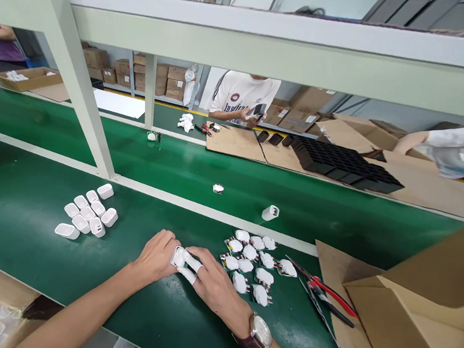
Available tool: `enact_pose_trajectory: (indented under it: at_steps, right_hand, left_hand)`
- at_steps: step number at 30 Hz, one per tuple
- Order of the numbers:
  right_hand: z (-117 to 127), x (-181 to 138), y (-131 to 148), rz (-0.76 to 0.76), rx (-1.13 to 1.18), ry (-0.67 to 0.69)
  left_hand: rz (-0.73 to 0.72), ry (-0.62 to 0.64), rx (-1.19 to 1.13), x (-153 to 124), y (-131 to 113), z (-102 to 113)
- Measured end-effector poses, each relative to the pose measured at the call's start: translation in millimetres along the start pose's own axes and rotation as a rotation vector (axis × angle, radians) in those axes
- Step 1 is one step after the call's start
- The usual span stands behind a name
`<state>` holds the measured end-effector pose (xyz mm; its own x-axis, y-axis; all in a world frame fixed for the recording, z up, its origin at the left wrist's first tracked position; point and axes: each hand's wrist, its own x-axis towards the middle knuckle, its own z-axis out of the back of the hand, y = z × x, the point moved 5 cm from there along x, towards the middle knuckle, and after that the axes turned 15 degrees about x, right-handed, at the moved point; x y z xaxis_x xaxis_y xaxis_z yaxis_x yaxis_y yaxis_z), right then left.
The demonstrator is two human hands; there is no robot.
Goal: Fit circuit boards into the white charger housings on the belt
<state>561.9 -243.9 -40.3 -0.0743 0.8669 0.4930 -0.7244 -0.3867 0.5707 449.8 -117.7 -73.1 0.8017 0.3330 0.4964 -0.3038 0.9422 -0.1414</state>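
Note:
My left hand (158,256) is closed around a small white plastic housing (173,257), held just above the green bench. White finger cots cover fingertips of my right hand (217,283), which pinch a white-topped piece (180,257) at the housing's open end; how deep it sits inside is hidden. To the right of my right hand lies a group of circuit boards (249,252) topped with white lumps, with metal prongs on several. Left of my hands stand several empty white housings (88,212), openings up.
Red-and-black pliers (327,293) lie beside an open cardboard box (390,312) at right. The green conveyor belt (182,162) carries a white housing (270,213) and a board (217,188). A frame post (82,95) rises at left. A co-worker (245,94) handles a dark part across the belt.

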Motion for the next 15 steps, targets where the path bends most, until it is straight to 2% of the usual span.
enact_pose_trajectory:
  at_steps: [4,10,13,15]
  right_hand:
    - [-3.2,4.1,4.4,-0.014,-0.032,-0.002]
    - [-24.6,8.3,4.8,-0.043,-0.078,0.028]
    - [-5.9,6.2,-12.9,0.01,0.052,0.042]
    - [19.0,15.8,-41.0,0.043,0.148,0.03]
  left_hand:
    - [0.049,0.075,-0.093,-2.5,4.1,-5.3]
    - [0.13,0.209,-0.161,-1.2,8.0,-16.6]
    - [0.126,0.293,-0.127,1.4,1.7,-17.9]
    - [0.076,0.368,-0.136,4.6,2.3,-16.1]
